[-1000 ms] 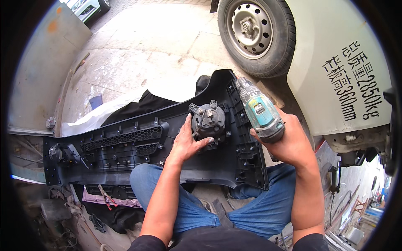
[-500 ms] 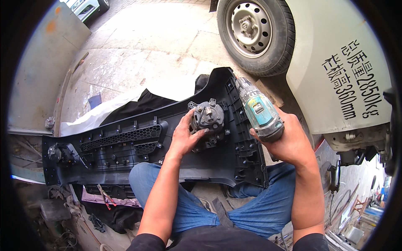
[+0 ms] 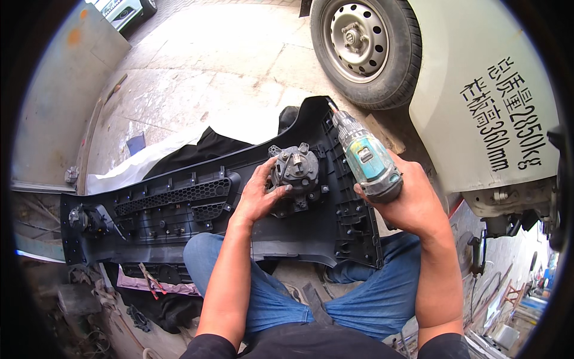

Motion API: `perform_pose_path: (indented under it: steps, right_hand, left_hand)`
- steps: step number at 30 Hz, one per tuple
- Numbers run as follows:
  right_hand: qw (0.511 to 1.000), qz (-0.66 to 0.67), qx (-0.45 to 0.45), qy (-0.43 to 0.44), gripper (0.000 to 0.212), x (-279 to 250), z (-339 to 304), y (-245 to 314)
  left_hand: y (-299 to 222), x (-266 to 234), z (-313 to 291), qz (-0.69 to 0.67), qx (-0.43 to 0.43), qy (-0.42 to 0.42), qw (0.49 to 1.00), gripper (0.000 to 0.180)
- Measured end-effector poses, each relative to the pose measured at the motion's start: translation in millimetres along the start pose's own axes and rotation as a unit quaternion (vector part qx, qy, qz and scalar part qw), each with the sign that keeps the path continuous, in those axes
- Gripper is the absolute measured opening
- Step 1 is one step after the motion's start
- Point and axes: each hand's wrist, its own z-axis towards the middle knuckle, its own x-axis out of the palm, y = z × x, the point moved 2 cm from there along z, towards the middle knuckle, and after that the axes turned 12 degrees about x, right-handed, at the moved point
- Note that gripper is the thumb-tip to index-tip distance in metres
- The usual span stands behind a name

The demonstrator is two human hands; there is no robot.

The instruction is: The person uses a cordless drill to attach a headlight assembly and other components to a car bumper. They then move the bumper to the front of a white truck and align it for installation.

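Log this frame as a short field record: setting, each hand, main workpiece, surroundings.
setting: outdoor concrete yard, person seated
left hand: gripping round grey fog-lamp housing on the bumper
right hand: holding teal cordless drill, bit pointing away
workpiece: long black plastic car bumper across the lap, inner side up
surroundings: steel-rimmed vehicle wheel, white vehicle body

1. A single head-worn fisheye view looks steeply down from close above onto the person's lap and the black bumper [image 3: 197, 209] across it.
2. The view faces forward to a vehicle wheel [image 3: 365, 45] at the top edge.
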Motion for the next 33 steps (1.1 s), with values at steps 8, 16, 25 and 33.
perform_pose_path:
  steps: [8,16,25,33]
  right_hand:
    - [1.000,0.027,-0.009,-0.001,0.051,-1,0,2]
    - [0.992,0.126,0.017,-0.027,0.044,0,-2,-2]
    - [0.947,0.304,0.052,-0.087,0.028,-14,-8,6]
    - [0.913,0.395,0.074,-0.075,0.026,-11,-9,9]
  left_hand:
    - [-7,-6,-4,0.035,0.028,-0.011,0.999,0.096]
    - [-8,-142,-19,0.247,-0.123,-0.073,0.958,0.034]
    - [140,-48,-49,0.333,-0.314,0.174,0.872,0.026]
    - [187,-26,-74,0.332,-0.396,0.114,0.849,0.033]
